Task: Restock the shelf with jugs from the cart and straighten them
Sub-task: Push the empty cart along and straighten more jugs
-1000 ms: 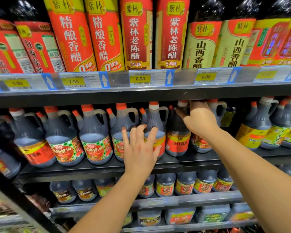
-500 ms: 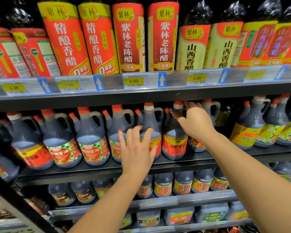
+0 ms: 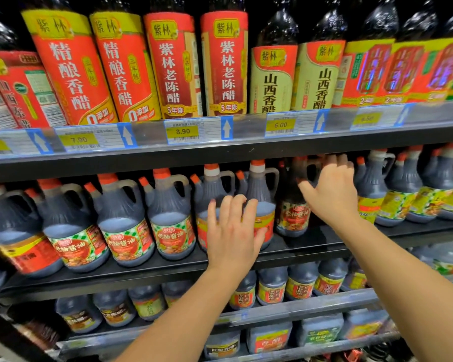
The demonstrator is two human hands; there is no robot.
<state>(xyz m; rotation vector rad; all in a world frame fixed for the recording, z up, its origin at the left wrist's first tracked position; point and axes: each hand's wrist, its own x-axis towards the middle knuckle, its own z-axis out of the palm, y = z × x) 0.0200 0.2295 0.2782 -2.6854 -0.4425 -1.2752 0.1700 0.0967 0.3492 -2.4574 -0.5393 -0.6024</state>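
Observation:
Dark soy sauce jugs with orange caps and side handles line the middle shelf. My left hand lies flat with spread fingers against the fronts of two orange-labelled jugs near the middle. My right hand is spread beside the handle of a red-labelled jug that stands a little further back than its neighbours; the thumb is near its shoulder and the fingers reach up under the shelf above. Neither hand is closed around anything. No cart is in view.
Three green-checked jugs stand in a row to the left, and yellow-labelled jugs to the right. Tall vinegar bottles fill the shelf above, behind price tags. Smaller jugs sit on the lower shelves.
My right hand has let go of the jug top it covered and spread to the right, which uncovers the red-labelled jug. My left hand stays flat on the jugs. The view has shifted slightly.

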